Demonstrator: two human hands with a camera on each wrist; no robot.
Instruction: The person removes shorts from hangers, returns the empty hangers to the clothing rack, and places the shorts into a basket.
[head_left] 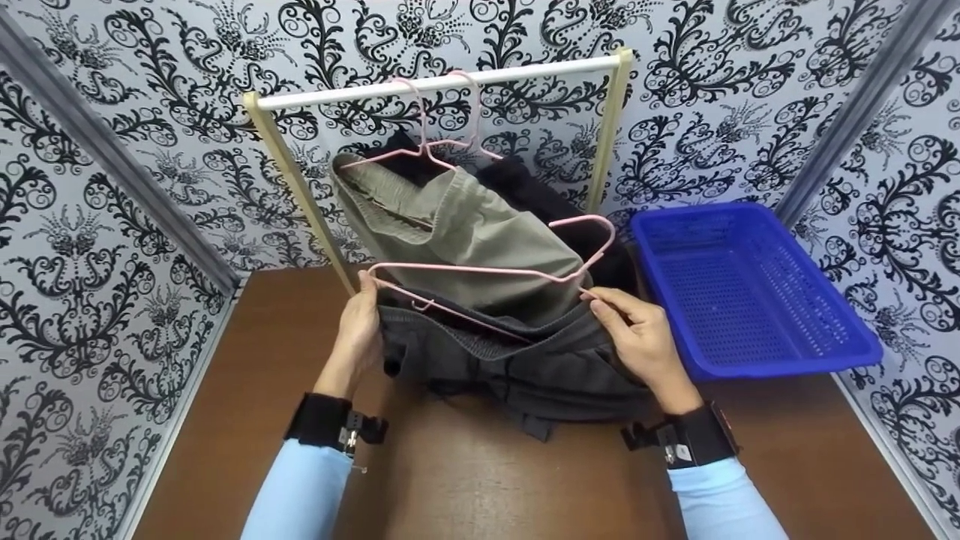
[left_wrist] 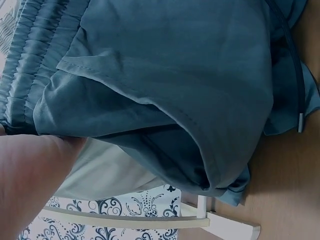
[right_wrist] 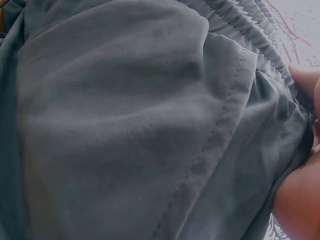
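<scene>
Dark grey shorts with an elastic waistband are stretched between my two hands. A pink clothes hanger lies partly inside the waistband, its hook turned up to the right. My left hand grips the waistband's left side, thumb at the hanger's left end. At the other side my right hand pinches the waistband beside the hanger's right arm. In the left wrist view, a drawstring dangles from the shorts. The right wrist view shows the gathered waistband close to my right hand; its fingertips are partly hidden.
Behind the shorts stands a rack with a white rail. Khaki shorts and a black garment hang there on pink hangers. A blue plastic basket sits to the right on the brown table. Patterned walls enclose the table.
</scene>
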